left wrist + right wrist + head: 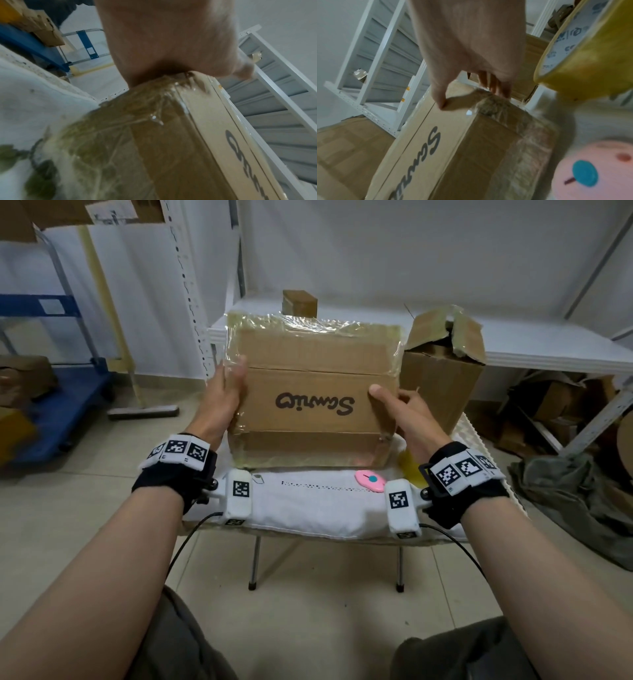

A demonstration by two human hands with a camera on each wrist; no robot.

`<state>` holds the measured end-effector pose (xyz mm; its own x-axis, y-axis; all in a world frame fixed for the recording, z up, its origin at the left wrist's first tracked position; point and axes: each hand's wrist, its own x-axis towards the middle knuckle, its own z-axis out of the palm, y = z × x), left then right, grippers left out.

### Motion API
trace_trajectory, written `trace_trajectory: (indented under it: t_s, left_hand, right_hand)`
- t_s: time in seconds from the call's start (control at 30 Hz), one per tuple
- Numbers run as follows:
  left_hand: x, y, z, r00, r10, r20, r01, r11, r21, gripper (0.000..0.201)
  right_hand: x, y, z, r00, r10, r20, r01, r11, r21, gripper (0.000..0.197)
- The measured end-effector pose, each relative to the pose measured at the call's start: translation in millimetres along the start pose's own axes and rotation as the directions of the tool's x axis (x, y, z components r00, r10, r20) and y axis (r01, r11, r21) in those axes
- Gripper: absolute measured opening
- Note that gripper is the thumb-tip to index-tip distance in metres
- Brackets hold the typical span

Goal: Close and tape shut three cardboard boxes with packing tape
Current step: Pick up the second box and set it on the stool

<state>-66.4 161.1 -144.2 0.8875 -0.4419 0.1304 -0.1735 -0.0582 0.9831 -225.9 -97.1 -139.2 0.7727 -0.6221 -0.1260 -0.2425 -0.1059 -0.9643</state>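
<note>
A brown cardboard box (308, 392) printed "Sanrio", its edges wrapped in clear tape, stands tilted toward me on a small cloth-covered table (308, 508). My left hand (229, 385) grips its left edge, thumb on the printed face and fingers behind. Holding the right edge is my right hand (394, 402), with the thumb on the printed face. The left wrist view shows the left hand (171, 47) over a taped corner of the box (171, 148). In the right wrist view the right hand (471, 54) clasps the box (453, 148) at its corner. A yellow tape roll (590, 54) lies beside it.
A second box (442, 371) with loose, torn flaps stands to the right of the held one. A small box (299, 302) sits on the white shelf (513, 344) behind. A pink cutter (370, 481) lies on the cloth near my right wrist. A blue cart (61, 405) stands at left.
</note>
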Motion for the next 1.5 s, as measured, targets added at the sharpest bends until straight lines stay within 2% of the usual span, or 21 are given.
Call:
trace_trajectory:
  t_s: [0.03, 0.1, 0.13, 0.27, 0.33, 0.47, 0.57, 0.67, 0.77, 0.83, 0.9, 0.93, 1.0, 1.07, 1.13, 1.2, 1.27, 1.33, 1.4, 1.5]
  left_hand:
    - [-2, 3, 3, 0.999, 0.026, -0.025, -0.026, 1.0, 0.008, 0.085]
    - [-2, 4, 8, 0.998, 0.043, -0.056, -0.044, 0.999, -0.017, 0.077]
    - [-2, 5, 8, 0.997, 0.049, -0.063, -0.05, 0.998, -0.023, 0.073]
    - [1, 6, 6, 0.996, 0.038, -0.083, -0.039, 0.999, -0.008, 0.064]
    - [3, 5, 6, 0.997, 0.023, -0.08, -0.024, 1.0, -0.013, 0.06]
    - [3, 7, 7, 0.993, 0.029, -0.116, -0.032, 0.999, -0.024, 0.058]
    - [3, 9, 7, 0.991, 0.021, -0.133, -0.025, 0.999, -0.031, 0.055]
    - [1, 11, 8, 0.986, 0.003, -0.167, -0.011, 0.999, -0.047, 0.051]
    - [1, 14, 8, 0.978, -0.047, -0.201, 0.032, 0.996, -0.078, 0.043]
    - [0, 16, 5, 0.973, -0.081, -0.214, 0.062, 0.994, -0.094, 0.035]
    - [-1, 18, 2, 0.967, -0.104, -0.234, 0.085, 0.992, -0.092, 0.031]
    - [-1, 18, 1, 0.964, -0.109, -0.243, 0.09, 0.992, -0.085, 0.032]
    - [-2, 17, 0, 0.962, -0.093, -0.256, 0.081, 0.995, -0.059, 0.028]
    - [-5, 18, 2, 0.97, -0.06, -0.235, 0.06, 0.998, -0.007, 0.026]
    - [-7, 17, 2, 0.977, -0.035, -0.209, 0.044, 0.998, 0.038, 0.028]
    - [-8, 16, 1, 0.976, -0.027, -0.216, 0.042, 0.997, 0.062, 0.034]
    - [-9, 18, 0, 0.969, -0.048, -0.242, 0.069, 0.995, 0.078, 0.051]
    - [-10, 19, 1, 0.961, -0.05, -0.271, 0.083, 0.99, 0.112, 0.065]
    - [-10, 19, 2, 0.954, -0.039, -0.298, 0.088, 0.985, 0.152, 0.058]
    - [-10, 20, 4, 0.945, -0.028, -0.325, 0.093, 0.978, 0.185, 0.051]
  right_hand:
    - [0, 1, -1, 0.998, 0.047, 0.034, -0.046, 0.998, -0.043, 0.124]
    - [-3, -1, -2, 0.988, 0.118, 0.101, -0.105, 0.986, -0.13, 0.133]
    - [-6, -4, -1, 0.984, 0.13, 0.119, -0.108, 0.979, -0.171, 0.132]
    - [-20, -14, 4, 0.988, 0.1, 0.119, -0.056, 0.943, -0.327, 0.106]
    - [-22, -15, 4, 0.988, 0.115, 0.106, -0.065, 0.919, -0.388, 0.104]
    - [-21, -14, 4, 0.991, 0.077, 0.105, -0.027, 0.912, -0.409, 0.115]
    - [-16, -13, 4, 0.995, 0.052, 0.09, -0.019, 0.942, -0.336, 0.104]
    - [-11, -15, 3, 0.995, 0.029, 0.099, -0.002, 0.964, -0.264, 0.102]
    - [-10, -17, 3, 0.996, -0.011, 0.092, 0.014, 0.999, -0.04, 0.071]
    - [-8, -15, 5, 0.997, 0.021, 0.078, -0.028, 0.996, 0.09, 0.058]
    - [-6, -9, 7, 0.995, 0.058, 0.079, -0.068, 0.989, 0.133, 0.042]
    - [-5, -4, 8, 0.994, 0.074, 0.085, -0.083, 0.99, 0.109, 0.04]
    - [-7, 3, 6, 0.991, 0.074, 0.115, -0.067, 0.996, -0.064, 0.049]
    - [-12, 5, 1, 0.987, 0.071, 0.142, -0.036, 0.972, -0.233, 0.054]
    - [-12, 8, -4, 0.98, 0.101, 0.17, -0.042, 0.948, -0.316, 0.052]
    - [-12, 11, -7, 0.971, 0.151, 0.184, -0.068, 0.917, -0.394, 0.04]
    - [-14, 16, -7, 0.965, 0.178, 0.191, -0.06, 0.864, -0.5, 0.023]
    - [-16, 19, -6, 0.959, 0.182, 0.218, -0.013, 0.794, -0.608, 0.018]
    - [-18, 19, -4, 0.946, 0.209, 0.249, 0.01, 0.747, -0.664, 0.027]
    - [-21, 17, -1, 0.929, 0.237, 0.286, 0.052, 0.679, -0.733, 0.065]
